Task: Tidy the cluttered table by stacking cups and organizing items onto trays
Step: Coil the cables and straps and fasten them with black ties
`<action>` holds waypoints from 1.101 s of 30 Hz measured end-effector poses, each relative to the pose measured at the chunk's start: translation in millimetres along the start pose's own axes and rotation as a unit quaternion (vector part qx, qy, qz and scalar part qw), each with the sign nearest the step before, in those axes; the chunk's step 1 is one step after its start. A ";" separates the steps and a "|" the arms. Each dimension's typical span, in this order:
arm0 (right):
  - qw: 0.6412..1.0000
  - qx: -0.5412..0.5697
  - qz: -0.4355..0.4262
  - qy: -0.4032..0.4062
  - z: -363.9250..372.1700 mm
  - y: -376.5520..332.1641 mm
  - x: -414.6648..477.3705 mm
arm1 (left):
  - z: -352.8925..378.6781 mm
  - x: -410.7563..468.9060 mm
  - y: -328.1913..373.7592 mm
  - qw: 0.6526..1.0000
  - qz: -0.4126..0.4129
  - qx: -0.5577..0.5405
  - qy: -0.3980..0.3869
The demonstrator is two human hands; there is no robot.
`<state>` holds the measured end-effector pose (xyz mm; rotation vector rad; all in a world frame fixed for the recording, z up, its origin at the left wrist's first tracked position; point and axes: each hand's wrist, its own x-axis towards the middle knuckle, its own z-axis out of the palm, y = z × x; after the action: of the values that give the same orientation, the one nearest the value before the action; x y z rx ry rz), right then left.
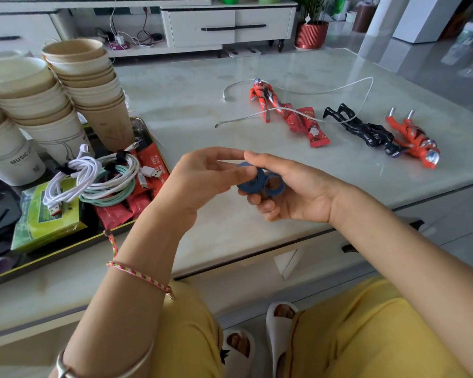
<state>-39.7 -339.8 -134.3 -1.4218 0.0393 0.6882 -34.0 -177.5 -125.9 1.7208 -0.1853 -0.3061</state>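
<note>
**Blue strap in both hands, loose cable ahead and to the right**

At far left, on the tray: cup stacks nested and standing, and in front of them bundled cables, each tied, lying over red packets.

In the middle, above the near part of the table: the left hand. Pinches with thumb and fingertips the left part of the blue strap. Looks like two small loops side by side; hard to tell if one piece or two. Just beside it, the right hand, palm up. Curls the lower fingers under the right loop, index finger stretched over the top. So gripping also; neither hand free.

Farther from the body and well apart from the strap: the loose white cable, not tied. Runs long across the table, more or less left to right, over the red figure, the two red sachets and the black figure. At far right, a second red figure.

Near end of the cable almost straight ahead of the left fingertips; the long rest on the right hand's side. Probably best to reach forward with the right hand and keep the strap in the left.
</note>
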 end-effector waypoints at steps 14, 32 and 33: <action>0.975 0.209 -0.066 -0.045 1.5 -4.2 4.2 | 5.1 -1.5 3.9 0.984 0.002 -0.172 0.046; 0.985 0.157 -0.070 -0.005 -5.6 -3.9 -2.3 | 10.3 -2.5 4.6 0.994 0.062 -0.059 0.060; 0.982 0.175 -0.074 -0.018 -5.9 -4.7 -2.8 | 11.1 -2.4 5.0 0.993 0.060 -0.078 0.061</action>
<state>-37.7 -346.3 -130.0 -1.0615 0.0242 0.5520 -39.4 -188.1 -122.5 1.5615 -0.1710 -0.1228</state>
